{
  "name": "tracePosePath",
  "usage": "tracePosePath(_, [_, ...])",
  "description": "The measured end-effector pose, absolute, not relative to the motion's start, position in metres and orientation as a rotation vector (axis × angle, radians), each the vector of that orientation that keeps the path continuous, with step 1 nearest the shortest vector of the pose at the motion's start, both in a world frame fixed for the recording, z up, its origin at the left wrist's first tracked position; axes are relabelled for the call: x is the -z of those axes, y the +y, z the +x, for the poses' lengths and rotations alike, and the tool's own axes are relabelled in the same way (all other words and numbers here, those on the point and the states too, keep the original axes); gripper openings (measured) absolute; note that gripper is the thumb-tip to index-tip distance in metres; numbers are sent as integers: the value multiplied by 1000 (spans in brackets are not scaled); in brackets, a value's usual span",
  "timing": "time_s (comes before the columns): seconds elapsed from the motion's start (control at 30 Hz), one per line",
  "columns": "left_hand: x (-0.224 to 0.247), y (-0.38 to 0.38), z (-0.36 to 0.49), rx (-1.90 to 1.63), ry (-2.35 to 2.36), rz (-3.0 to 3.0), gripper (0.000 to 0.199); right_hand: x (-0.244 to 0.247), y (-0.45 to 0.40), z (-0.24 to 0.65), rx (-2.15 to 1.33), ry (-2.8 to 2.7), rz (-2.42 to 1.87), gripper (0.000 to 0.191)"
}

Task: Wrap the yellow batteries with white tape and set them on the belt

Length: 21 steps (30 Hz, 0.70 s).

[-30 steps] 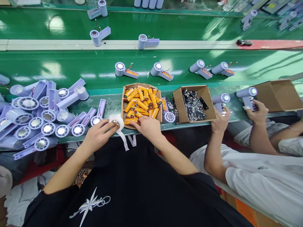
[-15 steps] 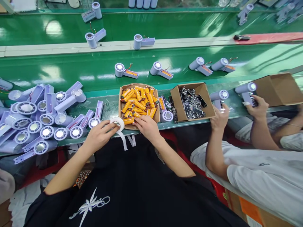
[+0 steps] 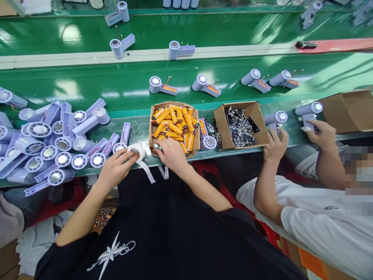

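Note:
My left hand (image 3: pixel 119 166) is closed on a roll of white tape (image 3: pixel 140 151) at the bench's front edge, and a loose strip (image 3: pixel 148 173) hangs from it. Just right of the roll, my right hand (image 3: pixel 171 155) grips a battery (image 3: pixel 157 146); only its round end shows past the fingers. That hand is over the front left corner of a cardboard box (image 3: pixel 151 130) heaped with orange batteries (image 3: pixel 175 126) that have short wires. Left of the tape lie several lilac fan housings (image 3: pixel 97 160), some touching each other in a pile.
Right of the batteries stand a lilac housing (image 3: pixel 209 142) and a box (image 3: pixel 220 126) of circuit boards (image 3: pixel 240 126). Housings with wires rest on the green belt (image 3: pixel 116 89). On the right, a co-worker's hands (image 3: pixel 275 146) hold a housing (image 3: pixel 275 117); another person works beyond.
My right hand has lifted a battery from the box and moved left towards the tape. My left hand and the tape have shifted slightly left. The view has moved a little.

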<state>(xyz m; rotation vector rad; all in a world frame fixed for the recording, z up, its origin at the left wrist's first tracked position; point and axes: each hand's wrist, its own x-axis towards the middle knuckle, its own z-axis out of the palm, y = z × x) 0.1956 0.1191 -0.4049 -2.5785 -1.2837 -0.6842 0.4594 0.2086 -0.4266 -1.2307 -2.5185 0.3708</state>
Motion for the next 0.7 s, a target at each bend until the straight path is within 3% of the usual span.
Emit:
tracePosePath(0.27, [418, 117, 196, 735, -1371, -2611, 43, 418, 218, 456, -247, -2616, -1266, 38])
tracePosePath(0.57, [416, 115, 200, 713, -1338, -2588, 42, 415, 204, 450, -259, -2579, -1431, 30])
tracePosePath(0.7, [413, 116, 201, 698, -1291, -2600, 39, 414, 209, 443, -251, -2507, -1514, 61])
